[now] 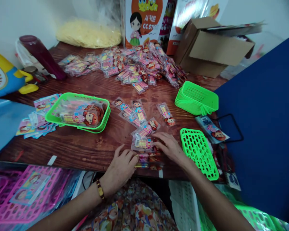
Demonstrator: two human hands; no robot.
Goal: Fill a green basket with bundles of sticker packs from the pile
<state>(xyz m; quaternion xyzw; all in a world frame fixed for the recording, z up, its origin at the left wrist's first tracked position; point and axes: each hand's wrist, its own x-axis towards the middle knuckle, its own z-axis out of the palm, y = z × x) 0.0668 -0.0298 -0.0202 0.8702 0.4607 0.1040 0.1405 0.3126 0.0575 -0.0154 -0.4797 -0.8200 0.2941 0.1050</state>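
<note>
Now both hands, left hand (120, 166) and right hand (169, 147), fingers spread, apparently pressing sachet stack (144, 144).

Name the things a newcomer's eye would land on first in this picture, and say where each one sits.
First, the two hands, left hand and right hand, gathering a small stack of packets at the table's near edge. Then the big heap of pink packets at the far side, and the bright green basket filled with packets to the left.
</note>
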